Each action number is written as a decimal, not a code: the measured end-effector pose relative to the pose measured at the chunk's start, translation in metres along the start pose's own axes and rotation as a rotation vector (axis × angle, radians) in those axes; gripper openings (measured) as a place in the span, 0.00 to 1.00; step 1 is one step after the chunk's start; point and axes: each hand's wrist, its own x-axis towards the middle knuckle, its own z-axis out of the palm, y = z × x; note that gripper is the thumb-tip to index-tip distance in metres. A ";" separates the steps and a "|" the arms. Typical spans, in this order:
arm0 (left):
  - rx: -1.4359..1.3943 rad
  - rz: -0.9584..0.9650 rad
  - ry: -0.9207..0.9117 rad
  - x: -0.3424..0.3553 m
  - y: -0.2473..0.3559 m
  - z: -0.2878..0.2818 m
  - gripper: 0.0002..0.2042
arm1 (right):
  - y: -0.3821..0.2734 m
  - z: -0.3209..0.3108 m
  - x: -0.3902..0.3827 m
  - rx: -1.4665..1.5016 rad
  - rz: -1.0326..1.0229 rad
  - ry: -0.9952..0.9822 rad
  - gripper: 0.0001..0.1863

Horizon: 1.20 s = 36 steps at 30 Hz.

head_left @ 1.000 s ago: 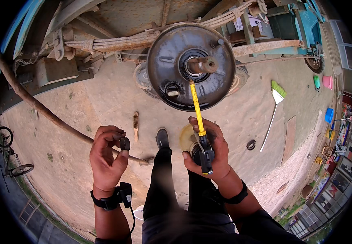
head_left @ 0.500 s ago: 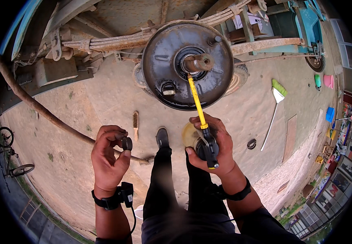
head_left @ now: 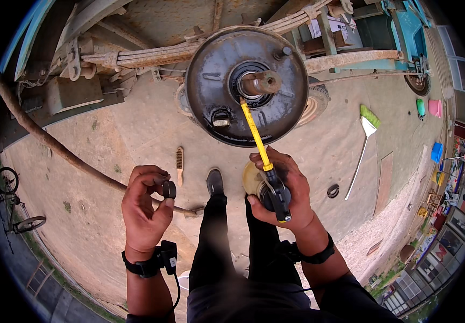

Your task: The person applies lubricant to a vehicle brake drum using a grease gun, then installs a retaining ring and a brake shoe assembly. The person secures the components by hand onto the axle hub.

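Note:
My left hand (head_left: 142, 212) pinches a small dark round cap or ring (head_left: 169, 189) between thumb and fingertips, low on the left. In my right hand (head_left: 297, 188) is an oil can (head_left: 252, 177) with a cloudy yellowish body and a black pump top. Its long yellow spout (head_left: 255, 132) slants up and left across the dark round brake backing plate (head_left: 205, 64). The spout tip meets the ring seat just under the protruding axle stub (head_left: 259, 83). Greasy black smears mark the plate around the stub. Part of the can is hidden by my fingers.
A wooden-handled wire brush (head_left: 179, 161) lies on the concrete. Farther right are a dark ring (head_left: 333, 190) and a green-and-white broom (head_left: 369, 126). Rusty leaf springs (head_left: 151, 56) run behind the plate, and a long curved pole (head_left: 60, 148) slopes down at left.
The oil can's spout tip has shifted slightly left along the lower edge of the axle seat. My left hand stays nearly still with the dark round piece.

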 end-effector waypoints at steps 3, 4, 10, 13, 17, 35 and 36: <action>-0.003 0.001 0.001 0.000 0.000 0.001 0.15 | -0.001 -0.003 0.000 0.005 0.033 -0.030 0.33; -0.003 0.003 -0.001 0.000 0.000 0.001 0.15 | -0.002 -0.004 0.000 0.003 0.027 -0.023 0.33; -0.012 0.006 -0.006 0.001 -0.001 0.002 0.15 | -0.001 -0.003 0.000 -0.010 0.014 -0.023 0.31; -0.008 0.007 -0.005 0.001 0.000 0.003 0.15 | 0.000 -0.003 0.000 -0.004 0.009 -0.018 0.31; 0.007 0.009 -0.005 0.001 0.000 0.003 0.15 | 0.000 -0.002 -0.001 -0.012 0.009 -0.003 0.30; 0.028 0.014 -0.021 0.002 -0.001 0.003 0.15 | 0.005 -0.002 -0.008 0.055 0.093 0.050 0.34; 0.031 0.014 -0.022 0.002 0.000 0.003 0.15 | 0.005 -0.002 -0.008 0.057 0.092 0.050 0.33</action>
